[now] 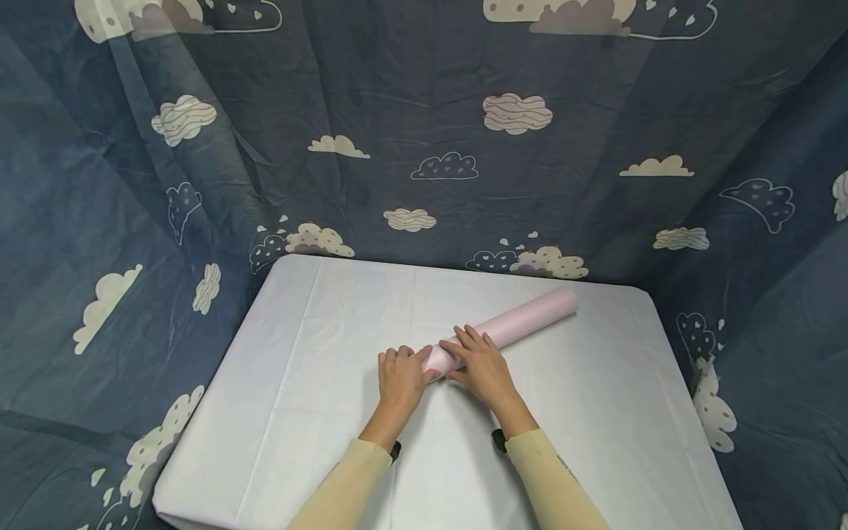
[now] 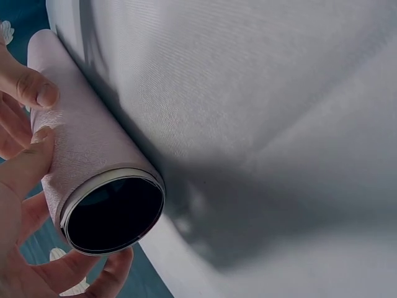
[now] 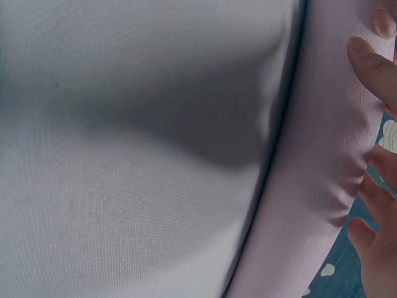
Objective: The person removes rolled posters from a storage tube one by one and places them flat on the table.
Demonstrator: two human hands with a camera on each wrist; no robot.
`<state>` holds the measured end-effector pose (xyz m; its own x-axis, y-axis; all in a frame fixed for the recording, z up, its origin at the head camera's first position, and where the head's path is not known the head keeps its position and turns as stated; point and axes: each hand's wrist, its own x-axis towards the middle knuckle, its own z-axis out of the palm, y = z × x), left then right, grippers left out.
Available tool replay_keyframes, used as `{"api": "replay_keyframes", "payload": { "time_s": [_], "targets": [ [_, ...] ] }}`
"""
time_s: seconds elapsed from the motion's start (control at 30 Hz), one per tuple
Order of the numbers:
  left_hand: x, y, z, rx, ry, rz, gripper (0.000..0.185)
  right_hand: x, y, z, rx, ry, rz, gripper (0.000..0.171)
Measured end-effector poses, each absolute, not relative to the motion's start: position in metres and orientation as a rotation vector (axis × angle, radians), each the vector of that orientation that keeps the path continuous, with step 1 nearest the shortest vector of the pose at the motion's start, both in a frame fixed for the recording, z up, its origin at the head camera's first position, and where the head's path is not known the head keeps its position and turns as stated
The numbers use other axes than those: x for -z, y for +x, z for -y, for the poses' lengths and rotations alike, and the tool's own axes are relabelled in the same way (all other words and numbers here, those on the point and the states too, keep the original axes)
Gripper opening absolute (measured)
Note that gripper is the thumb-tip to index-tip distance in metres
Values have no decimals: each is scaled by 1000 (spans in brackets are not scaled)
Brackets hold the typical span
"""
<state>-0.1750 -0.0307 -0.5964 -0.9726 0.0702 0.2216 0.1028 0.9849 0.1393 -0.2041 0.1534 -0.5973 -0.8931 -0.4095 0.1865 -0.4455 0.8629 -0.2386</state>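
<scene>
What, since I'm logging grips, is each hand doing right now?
Left hand: holding the pink roll by its near end.
Right hand: holding the pink roll, farther along.

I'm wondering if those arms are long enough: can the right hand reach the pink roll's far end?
Probably yes: the right hand holds the pink roll partway along, and nothing shows between it and the far end.
</scene>
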Motion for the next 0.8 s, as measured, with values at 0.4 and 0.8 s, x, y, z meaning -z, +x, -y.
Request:
{"api": "replay_keyframes", "payload": {
  "time_s": [0.4, 0.8],
  "targets": [
    [596, -182, 22, 162, -179, 2921, 57, 601, -204, -153, -380, 676, 2856, 64],
    [599, -188, 17, 194, -183, 2935, 57, 607, -207, -155, -406, 651, 2805, 61]
  ]
}}
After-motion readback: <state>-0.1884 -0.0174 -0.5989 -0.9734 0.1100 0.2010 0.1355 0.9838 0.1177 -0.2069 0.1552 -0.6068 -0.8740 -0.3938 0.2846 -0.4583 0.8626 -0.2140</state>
